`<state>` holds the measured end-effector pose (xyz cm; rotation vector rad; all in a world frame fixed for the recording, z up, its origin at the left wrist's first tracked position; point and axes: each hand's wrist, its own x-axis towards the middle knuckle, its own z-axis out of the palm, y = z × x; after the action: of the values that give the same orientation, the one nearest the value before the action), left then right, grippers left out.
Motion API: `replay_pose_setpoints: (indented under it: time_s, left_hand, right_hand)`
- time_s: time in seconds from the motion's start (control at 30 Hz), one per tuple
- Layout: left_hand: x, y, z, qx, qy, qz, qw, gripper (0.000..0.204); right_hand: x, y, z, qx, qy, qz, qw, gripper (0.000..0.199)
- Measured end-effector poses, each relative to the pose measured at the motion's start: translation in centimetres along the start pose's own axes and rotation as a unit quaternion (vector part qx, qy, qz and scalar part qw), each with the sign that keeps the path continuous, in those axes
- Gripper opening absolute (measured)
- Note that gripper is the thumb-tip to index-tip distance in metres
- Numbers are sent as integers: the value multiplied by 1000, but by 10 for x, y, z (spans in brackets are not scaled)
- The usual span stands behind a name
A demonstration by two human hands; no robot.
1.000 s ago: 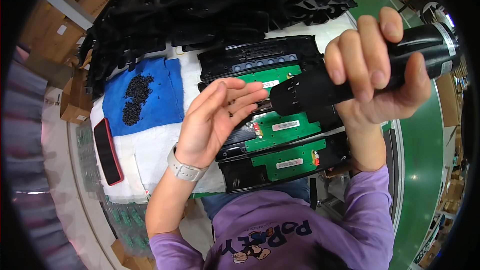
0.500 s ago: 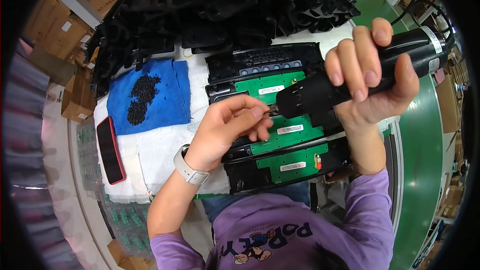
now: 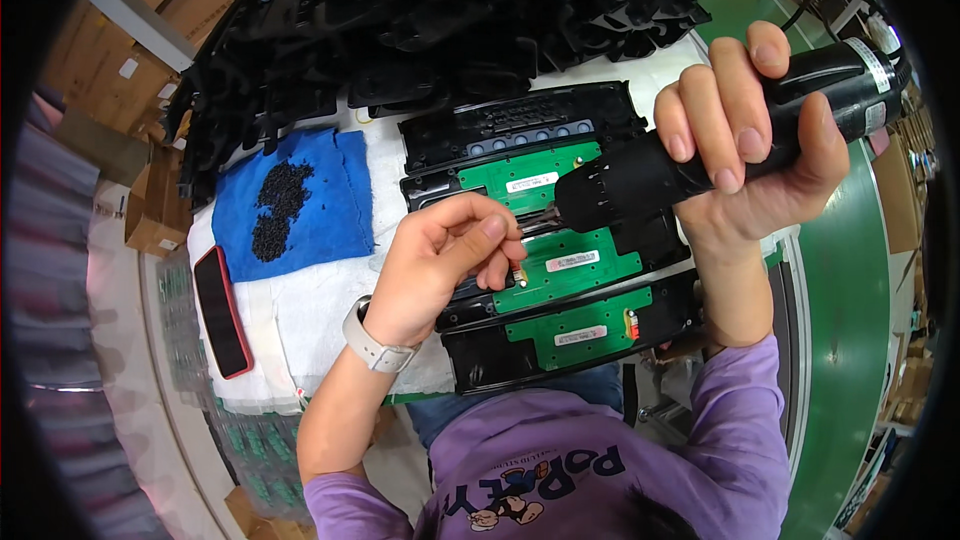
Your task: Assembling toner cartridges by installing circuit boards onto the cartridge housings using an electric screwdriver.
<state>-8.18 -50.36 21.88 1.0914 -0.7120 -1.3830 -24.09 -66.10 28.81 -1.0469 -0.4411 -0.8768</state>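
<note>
The step in hand seemed to be loading a screw onto a black cylindrical power screwdriver (image 3: 625, 185), which lay across the right hand (image 3: 745, 208), gripped between its thumb and fingers, with the tip toward the left. The left hand (image 3: 435, 252) was curled just beside that tip, its thumb pressed to the forefinger; whether a screw sat in that pinch was too small to tell. The next move would call for lining the tip up squarely over a hole, judging by the work below.

Counted out, there was one screwdriver and one pile of tiny black screws (image 3: 284, 192), too many to number, on one blue cloth (image 3: 345, 190) left of the left hand. Under and between the hands lay four long black plastic housings (image 3: 480, 362). Three bore green circuit boards (image 3: 612, 312), each with one white label; the farthest showed a strip of bluish round buttons (image 3: 530, 136) instead. One red-edged smartphone (image 3: 224, 312) lay to the left of the left wrist, which wore one pale grey watch (image 3: 376, 342). Beyond both hands rose one heap of black plastic parts (image 3: 430, 30), uncountable.
</note>
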Motion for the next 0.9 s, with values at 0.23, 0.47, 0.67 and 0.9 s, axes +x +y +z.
replay_pose_setpoints:
  time_s: [0.23, 0.47, 0.67, 0.9]
  left_hand:
    - [0, -2, 3, 40, 5, 54, 998, 10]
    - [-1, -4, 1, 56, 18, 58, 997, 9]
    - [-1, -5, 3, 55, 35, 83, 994, 8]
    - [-1, -7, -1, 22, 24, 68, 997, 7]
  right_hand:
    - [-2, 0, 1, -2, -2, -2, 1000, 28]
    - [-4, 6, 4, -11, -15, 4, 1000, 29]
    - [-7, 8, 8, -26, -39, -9, 999, 29]
    - [-7, 9, 6, -9, -32, -20, 999, 29]
